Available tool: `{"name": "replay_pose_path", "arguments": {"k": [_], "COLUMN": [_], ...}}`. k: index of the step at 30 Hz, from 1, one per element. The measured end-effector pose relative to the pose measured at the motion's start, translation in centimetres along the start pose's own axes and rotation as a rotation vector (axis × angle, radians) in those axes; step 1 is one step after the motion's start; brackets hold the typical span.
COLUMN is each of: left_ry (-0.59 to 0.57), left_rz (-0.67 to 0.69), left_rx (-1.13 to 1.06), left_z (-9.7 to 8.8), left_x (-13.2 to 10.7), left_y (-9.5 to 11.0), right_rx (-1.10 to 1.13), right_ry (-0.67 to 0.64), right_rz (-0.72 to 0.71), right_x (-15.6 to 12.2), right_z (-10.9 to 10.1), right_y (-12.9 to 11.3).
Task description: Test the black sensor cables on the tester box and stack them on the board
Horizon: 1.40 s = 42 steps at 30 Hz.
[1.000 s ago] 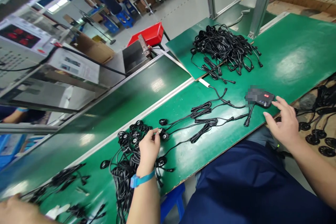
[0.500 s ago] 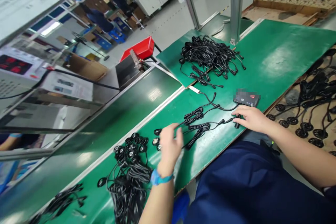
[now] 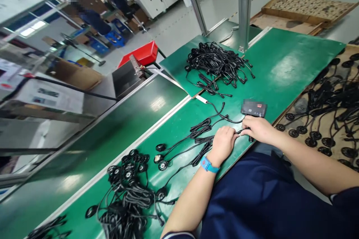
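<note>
Near the table's front edge my left hand pinches one end of a black cable connector. Facing it, my right hand closes on the other part of this cable joint, so both hands meet almost fingertip to fingertip. Just beyond my right hand lies a small black box with a red mark, its cord running left. Tied black cable bundles stretch from near my left hand toward round black heads. My fingers cover part of the joint; whether its halves are fully mated I cannot tell.
A large heap of black cables lies at the far end of the green table. Another pile sits at the near left. More cables with round heads rest on the right. A metal post rises behind.
My left hand has moved right, from beside the round heads to the connector, and closed on it. My right hand stays near the box, still gripping the cable.
</note>
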State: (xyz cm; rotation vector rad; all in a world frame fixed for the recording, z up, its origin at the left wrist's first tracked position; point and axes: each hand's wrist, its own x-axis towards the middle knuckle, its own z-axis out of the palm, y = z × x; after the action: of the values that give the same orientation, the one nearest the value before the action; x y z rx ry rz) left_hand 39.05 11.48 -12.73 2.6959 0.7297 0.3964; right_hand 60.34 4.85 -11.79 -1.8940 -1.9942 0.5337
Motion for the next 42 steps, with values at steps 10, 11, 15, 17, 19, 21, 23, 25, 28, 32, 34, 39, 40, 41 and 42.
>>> {"name": "replay_pose_path", "arguments": {"k": [10,11,15,17,19,21,23,25,28,32,34,39,40,41,42], "left_ry": [-0.123,-0.128,-0.117,-0.097,-0.033,0.104,0.225,0.232,0.190,0.269,0.253,0.157,0.142,0.131,0.125], "left_rz": [-0.040,-0.049,-0.152,-0.197,-0.192,-0.163,-0.141,-0.121,-0.073,-0.013,-0.018,-0.035,-0.021,-0.004,0.012], "left_rx": [-0.126,-0.149,-0.281,-0.343,-0.369,-0.318,-0.183,-0.057,-0.024,-0.140,-0.193,-0.227,-0.236,-0.246,-0.256], "left_z": [-1.9,-2.1,-3.4,-4.0,-4.3,-4.2,-3.6,-2.9,-1.8,-1.1,-1.0,-0.7,-0.6,-0.6,-0.6], "left_x": [0.5,0.4,-1.0,-1.5,-1.3,-0.1,1.6,3.2,4.2,3.0,2.4,2.5,2.6,2.7,2.8], "left_y": [0.6,0.4,-0.5,-0.6,-0.5,-0.7,-1.3,-2.2,-3.2,-3.0,-2.5,-1.7,-1.6,-1.6,-1.6], "right_rx": [0.112,0.117,0.112,0.118,0.153,0.200,0.224,0.225,0.237,0.271,0.285,0.335,0.333,0.317,0.288], "right_ry": [-0.100,-0.098,-0.059,-0.012,0.050,0.125,0.192,0.231,0.266,0.300,0.312,0.386,0.407,0.421,0.425], "right_rz": [-0.073,-0.077,-0.053,-0.032,0.012,0.075,0.116,0.107,0.058,0.009,-0.003,-0.080,-0.104,-0.127,-0.145], "right_x": [0.4,0.5,0.4,0.4,0.4,0.4,0.4,0.4,0.3,0.2,0.1,-0.1,-0.1,-0.2,-0.2], "right_z": [-1.5,-1.6,-1.5,-1.2,-0.6,0.2,0.9,1.6,2.2,2.5,2.6,3.2,3.2,3.3,3.4], "right_y": [0.1,0.2,1.2,1.7,1.8,1.6,1.1,0.6,0.2,0.3,0.4,0.7,0.8,0.8,0.8]}}
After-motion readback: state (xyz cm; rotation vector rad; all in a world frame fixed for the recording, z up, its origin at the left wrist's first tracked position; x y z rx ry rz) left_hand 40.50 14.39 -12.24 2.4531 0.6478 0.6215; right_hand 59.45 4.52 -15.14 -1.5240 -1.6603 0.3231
